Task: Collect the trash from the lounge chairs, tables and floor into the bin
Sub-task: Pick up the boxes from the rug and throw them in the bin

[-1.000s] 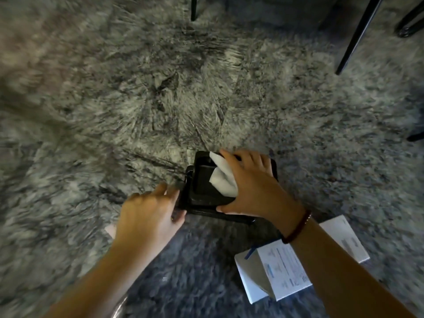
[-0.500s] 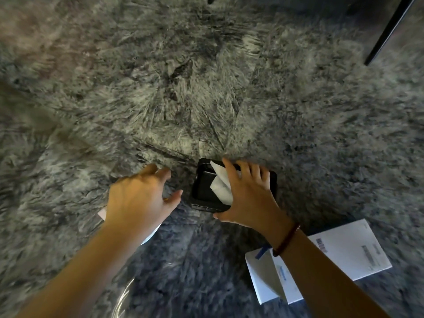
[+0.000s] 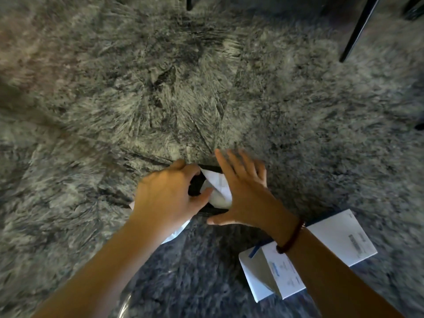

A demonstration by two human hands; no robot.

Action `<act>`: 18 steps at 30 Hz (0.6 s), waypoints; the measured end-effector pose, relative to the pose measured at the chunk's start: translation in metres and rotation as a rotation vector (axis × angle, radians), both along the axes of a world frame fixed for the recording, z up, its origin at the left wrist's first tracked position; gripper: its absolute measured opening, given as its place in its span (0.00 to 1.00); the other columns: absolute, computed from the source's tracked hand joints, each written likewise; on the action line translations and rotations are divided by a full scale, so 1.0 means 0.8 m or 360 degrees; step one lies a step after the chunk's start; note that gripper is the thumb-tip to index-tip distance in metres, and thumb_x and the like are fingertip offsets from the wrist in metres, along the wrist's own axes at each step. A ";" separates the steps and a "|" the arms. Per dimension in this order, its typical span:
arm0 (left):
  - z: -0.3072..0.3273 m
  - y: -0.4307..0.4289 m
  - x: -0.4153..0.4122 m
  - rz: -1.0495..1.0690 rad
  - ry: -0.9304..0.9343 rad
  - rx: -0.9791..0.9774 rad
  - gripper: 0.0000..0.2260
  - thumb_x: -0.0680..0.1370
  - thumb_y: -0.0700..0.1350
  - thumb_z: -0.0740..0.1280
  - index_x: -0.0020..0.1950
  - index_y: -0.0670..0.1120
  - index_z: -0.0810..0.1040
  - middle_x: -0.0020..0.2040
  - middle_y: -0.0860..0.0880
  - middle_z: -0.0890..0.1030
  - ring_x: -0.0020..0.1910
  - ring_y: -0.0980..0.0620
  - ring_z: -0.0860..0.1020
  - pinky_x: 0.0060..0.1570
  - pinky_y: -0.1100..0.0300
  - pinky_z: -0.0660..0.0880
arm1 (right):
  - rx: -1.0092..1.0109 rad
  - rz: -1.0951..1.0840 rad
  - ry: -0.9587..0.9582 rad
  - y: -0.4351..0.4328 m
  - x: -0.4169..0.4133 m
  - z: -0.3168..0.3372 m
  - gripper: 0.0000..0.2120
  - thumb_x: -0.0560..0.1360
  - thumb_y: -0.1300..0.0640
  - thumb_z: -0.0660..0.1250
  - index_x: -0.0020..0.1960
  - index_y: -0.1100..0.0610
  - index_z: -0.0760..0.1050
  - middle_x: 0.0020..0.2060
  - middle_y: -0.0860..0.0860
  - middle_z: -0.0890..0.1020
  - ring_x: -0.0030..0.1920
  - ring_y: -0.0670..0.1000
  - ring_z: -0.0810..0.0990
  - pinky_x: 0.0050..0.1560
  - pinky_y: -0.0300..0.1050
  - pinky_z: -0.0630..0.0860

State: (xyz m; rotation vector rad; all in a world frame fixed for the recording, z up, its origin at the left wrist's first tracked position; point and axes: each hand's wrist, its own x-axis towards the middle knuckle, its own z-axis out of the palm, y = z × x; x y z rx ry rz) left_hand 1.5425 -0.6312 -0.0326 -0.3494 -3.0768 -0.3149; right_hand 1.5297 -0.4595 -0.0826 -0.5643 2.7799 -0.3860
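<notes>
Shaggy rug [image 3: 206, 88]: left fingers [image 3: 186, 167] seemingly pinch paper [image 3: 218, 182] over half-hidden tray [image 3: 195, 188], right fingers [image 3: 231, 168] splayed.

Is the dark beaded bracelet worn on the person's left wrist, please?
No, the bracelet sits on the wrist of the right hand, while the left hand has a bare wrist.

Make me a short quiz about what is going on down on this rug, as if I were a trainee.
1. True or false: the right hand has a dark bead bracelet at its wrist.
2. What lies in the black container? A) white crumpled paper B) a green bottle C) a set of keys
3. Fill in: the white box lies on the shaggy grey ____.
Key: 1 true; 2 A; 3 rug.
</notes>
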 end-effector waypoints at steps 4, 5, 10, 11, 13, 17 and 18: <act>0.020 0.030 -0.030 -0.0034 0.0078 0.0383 0.18 0.69 0.63 0.62 0.47 0.51 0.79 0.37 0.55 0.77 0.32 0.56 0.77 0.27 0.68 0.67 | -0.0270 -0.0402 0.0155 0.044 0.010 0.022 0.53 0.57 0.24 0.54 0.74 0.47 0.45 0.73 0.51 0.57 0.73 0.54 0.51 0.69 0.58 0.48; 0.018 0.040 -0.035 -0.0066 0.0099 0.0463 0.19 0.69 0.63 0.61 0.48 0.51 0.79 0.37 0.56 0.77 0.33 0.58 0.77 0.27 0.67 0.70 | -0.0299 -0.0480 0.0168 0.053 0.014 0.022 0.50 0.58 0.26 0.54 0.74 0.48 0.48 0.71 0.51 0.61 0.71 0.53 0.53 0.68 0.56 0.50; -0.028 0.075 -0.042 -0.0277 0.0246 0.0312 0.22 0.72 0.63 0.59 0.50 0.46 0.80 0.41 0.49 0.81 0.34 0.49 0.80 0.30 0.60 0.74 | -0.0361 -0.0576 0.0189 0.067 0.039 0.015 0.44 0.61 0.29 0.56 0.72 0.48 0.57 0.65 0.49 0.68 0.66 0.49 0.58 0.61 0.44 0.50; -0.039 0.077 -0.040 -0.0322 0.0281 0.0220 0.23 0.72 0.62 0.59 0.50 0.46 0.79 0.42 0.47 0.80 0.36 0.48 0.79 0.32 0.58 0.73 | -0.0368 -0.0574 0.0200 0.068 0.042 0.013 0.43 0.61 0.29 0.56 0.71 0.48 0.58 0.64 0.49 0.69 0.65 0.48 0.58 0.60 0.42 0.49; -0.056 0.080 -0.037 -0.0394 0.0322 0.0053 0.23 0.73 0.62 0.59 0.52 0.45 0.78 0.46 0.46 0.79 0.40 0.46 0.79 0.36 0.56 0.72 | -0.0378 -0.0580 0.0210 0.069 0.047 0.011 0.41 0.62 0.30 0.56 0.71 0.48 0.58 0.63 0.49 0.70 0.64 0.48 0.58 0.60 0.41 0.49; -0.073 0.082 -0.038 -0.0456 0.0207 -0.0076 0.25 0.73 0.63 0.55 0.54 0.46 0.78 0.53 0.45 0.79 0.43 0.44 0.79 0.40 0.55 0.73 | -0.0353 -0.0581 0.0217 0.073 0.052 0.010 0.40 0.64 0.31 0.56 0.71 0.49 0.58 0.62 0.49 0.71 0.63 0.48 0.59 0.58 0.38 0.47; -0.074 0.082 -0.040 -0.0472 0.0144 -0.0064 0.26 0.73 0.64 0.53 0.54 0.46 0.78 0.53 0.45 0.79 0.44 0.43 0.79 0.41 0.54 0.73 | -0.0342 -0.0581 0.0224 0.074 0.053 0.009 0.39 0.65 0.31 0.56 0.71 0.49 0.59 0.61 0.49 0.71 0.62 0.48 0.59 0.58 0.37 0.47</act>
